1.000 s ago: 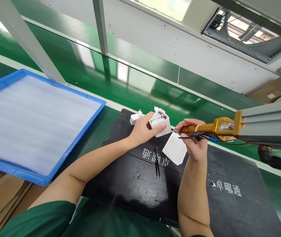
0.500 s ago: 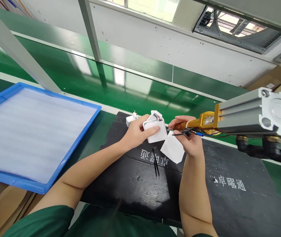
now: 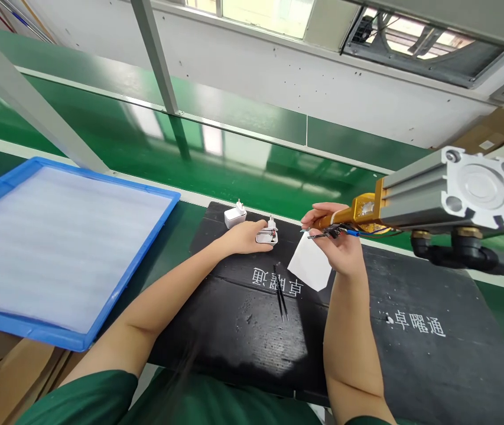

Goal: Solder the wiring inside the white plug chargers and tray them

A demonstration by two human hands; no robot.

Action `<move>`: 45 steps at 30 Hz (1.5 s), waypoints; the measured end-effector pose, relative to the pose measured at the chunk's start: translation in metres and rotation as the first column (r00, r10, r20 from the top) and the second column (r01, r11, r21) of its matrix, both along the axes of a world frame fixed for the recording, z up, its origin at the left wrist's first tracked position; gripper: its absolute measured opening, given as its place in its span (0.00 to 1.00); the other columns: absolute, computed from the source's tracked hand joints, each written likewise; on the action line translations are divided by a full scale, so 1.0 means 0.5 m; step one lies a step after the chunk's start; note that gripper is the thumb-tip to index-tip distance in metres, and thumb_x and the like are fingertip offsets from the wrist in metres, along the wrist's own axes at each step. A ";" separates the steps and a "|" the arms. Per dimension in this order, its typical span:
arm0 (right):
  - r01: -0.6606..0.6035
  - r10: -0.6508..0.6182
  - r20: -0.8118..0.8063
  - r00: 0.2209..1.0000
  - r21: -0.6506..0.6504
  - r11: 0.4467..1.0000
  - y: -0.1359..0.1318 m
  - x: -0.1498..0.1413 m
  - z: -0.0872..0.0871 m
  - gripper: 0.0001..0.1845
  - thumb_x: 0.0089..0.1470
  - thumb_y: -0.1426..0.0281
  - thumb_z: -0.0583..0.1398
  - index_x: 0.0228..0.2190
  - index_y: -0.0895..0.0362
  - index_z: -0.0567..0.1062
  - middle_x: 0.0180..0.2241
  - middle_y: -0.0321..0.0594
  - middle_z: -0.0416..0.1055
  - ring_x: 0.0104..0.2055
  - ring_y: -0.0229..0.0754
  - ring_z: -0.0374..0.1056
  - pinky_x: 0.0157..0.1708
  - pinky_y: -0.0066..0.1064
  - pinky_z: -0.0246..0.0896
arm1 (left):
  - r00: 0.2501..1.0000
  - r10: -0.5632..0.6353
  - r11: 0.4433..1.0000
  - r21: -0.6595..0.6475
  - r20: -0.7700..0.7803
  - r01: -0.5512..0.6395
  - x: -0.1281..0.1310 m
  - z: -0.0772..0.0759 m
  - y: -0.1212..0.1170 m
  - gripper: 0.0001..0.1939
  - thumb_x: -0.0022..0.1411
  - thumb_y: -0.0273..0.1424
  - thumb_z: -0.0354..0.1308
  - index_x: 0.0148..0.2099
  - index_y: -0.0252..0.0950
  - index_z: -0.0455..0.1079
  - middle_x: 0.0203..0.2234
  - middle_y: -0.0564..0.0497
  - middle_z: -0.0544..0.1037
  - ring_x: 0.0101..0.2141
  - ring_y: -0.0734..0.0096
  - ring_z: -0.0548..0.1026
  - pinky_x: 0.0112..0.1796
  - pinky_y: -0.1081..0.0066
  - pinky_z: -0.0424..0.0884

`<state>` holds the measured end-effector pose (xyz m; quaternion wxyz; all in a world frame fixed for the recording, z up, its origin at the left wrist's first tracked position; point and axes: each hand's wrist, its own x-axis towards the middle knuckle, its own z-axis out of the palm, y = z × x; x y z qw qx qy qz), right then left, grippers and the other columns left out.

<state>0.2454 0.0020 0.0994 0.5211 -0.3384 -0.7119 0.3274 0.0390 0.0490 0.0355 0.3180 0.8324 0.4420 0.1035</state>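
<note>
My left hand is closed around an opened white plug charger, low over the black mat with its prongs pointing away from me. Small parts show inside the charger's casing. My right hand is wrapped around the gold-coloured front end of a pneumatic tool with a silver cylinder body. Dark parts and thin wires sit at its tip by my fingers; their exact kind is unclear. Beneath that tip lies a white sheet. Black tweezers rest nearer to me. Another white charger stands beyond my left hand.
The black mat, printed with white characters, covers the bench. To the left is a blue-rimmed tray with a pale lining. A grey post rises behind the bench, and a cardboard box stands at the far right.
My left hand has lowered the opened charger towards the mat and tipped it so its open side faces up. My right hand stays at the tool. The view has shifted somewhat.
</note>
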 end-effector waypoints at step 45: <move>0.089 -0.082 0.073 0.994 -0.102 0.991 0.001 0.001 -0.002 0.17 0.52 0.61 0.62 0.43 0.51 0.68 0.34 0.40 0.71 0.36 0.44 0.68 0.38 0.38 0.66 | 0.950 0.044 0.983 0.158 0.309 -0.097 0.019 -0.039 -0.019 0.15 0.56 0.41 0.62 0.41 0.36 0.72 0.27 0.53 0.78 0.26 0.73 0.73 0.31 0.76 0.67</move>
